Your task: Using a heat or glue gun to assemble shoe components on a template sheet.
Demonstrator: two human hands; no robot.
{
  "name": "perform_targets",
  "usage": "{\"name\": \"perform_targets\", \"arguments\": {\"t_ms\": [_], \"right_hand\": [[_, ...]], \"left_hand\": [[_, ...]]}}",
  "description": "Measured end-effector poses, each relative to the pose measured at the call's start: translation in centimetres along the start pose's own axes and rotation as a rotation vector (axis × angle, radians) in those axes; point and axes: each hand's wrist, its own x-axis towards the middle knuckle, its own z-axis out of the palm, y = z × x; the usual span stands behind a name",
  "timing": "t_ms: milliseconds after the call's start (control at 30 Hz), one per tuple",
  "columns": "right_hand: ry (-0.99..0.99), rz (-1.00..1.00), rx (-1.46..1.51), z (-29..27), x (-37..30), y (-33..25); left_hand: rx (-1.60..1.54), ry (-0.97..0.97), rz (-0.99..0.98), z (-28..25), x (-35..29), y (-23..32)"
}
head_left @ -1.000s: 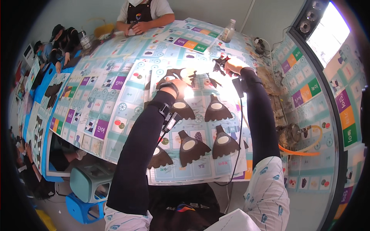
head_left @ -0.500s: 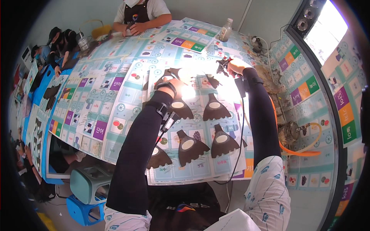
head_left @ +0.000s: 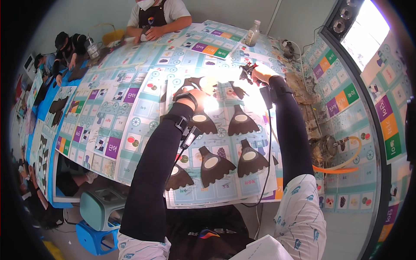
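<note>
My right hand (head_left: 261,74) grips a dark spray gun (head_left: 248,72) with small red parts, held over the far right of the sheets. Below and left of it lie several dark brown fan-shaped pieces, each with a scalloped edge and a pale oval, such as the middle piece (head_left: 242,127) and the front piece (head_left: 207,174). At the far left of this group, my left hand (head_left: 197,96) is over a dark piece (head_left: 181,88). Strong glare washes out its fingers, so their grip cannot be made out. Black sleeves and wrist straps cover both forearms.
Printed sheets (head_left: 104,117) cover the table. A glass bottle (head_left: 252,33) stands at the back. An orange hose (head_left: 336,170) and a motor-like device (head_left: 323,149) are at right. Across the table a person (head_left: 158,19) holds a dark piece. Stools (head_left: 102,210) stand at lower left.
My right hand has shifted slightly left and down with the spray gun. My left hand stays put. At the far left, a co-worker's arms have moved.
</note>
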Motion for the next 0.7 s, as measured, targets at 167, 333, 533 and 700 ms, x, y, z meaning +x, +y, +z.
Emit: {"name": "perform_targets", "arguments": {"t_ms": [167, 333, 533, 700], "right_hand": [[0.047, 0.039, -0.024, -0.2, -0.3, 0.5], [-0.032, 0.009, -0.127, -0.5, -0.6, 0.9], [-0.037, -0.046, -0.083, -0.2, -0.6, 0.7], [-0.092, -0.051, -0.128, -0.2, -1.3, -0.2]], "left_hand": [[-0.001, 0.071, 0.038, 0.0, -0.5, 0.0], [-0.006, 0.134, 0.052, 0.1, -0.9, 0.0], [-0.037, 0.116, 0.019, 0.1, -0.7, 0.0], [-0.038, 0.067, -0.004, -0.6, -1.3, 0.4]]}}
